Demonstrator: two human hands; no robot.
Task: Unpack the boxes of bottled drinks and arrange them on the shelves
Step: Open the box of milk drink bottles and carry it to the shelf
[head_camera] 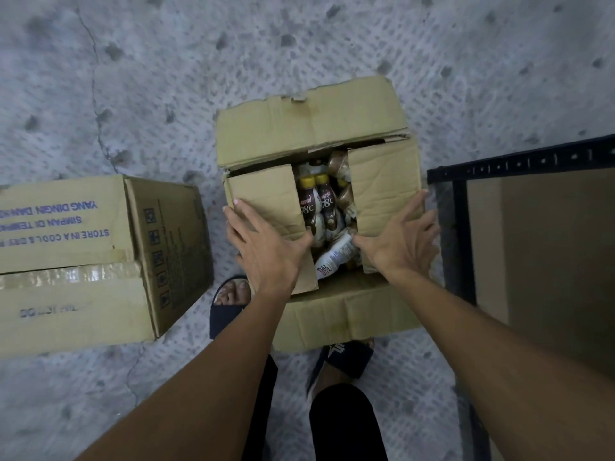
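A taped box (66, 227) sits left, a shelf (519, 161) right. Our left grip (266, 247) and right grip (399, 241) lie spread flat on the flaps (382, 181); bottles (324, 204) show between them.

The left arm (206, 371) and right arm (482, 334), both bare and nearly straight, reach forward and down. The left hand (263, 241) lies palm down, fingers straight and spread, thumb pointing inward. The right hand (399, 237) mirrors it, thumbs apart, each palm flat on a flap towards the near edge of the box (309, 121).
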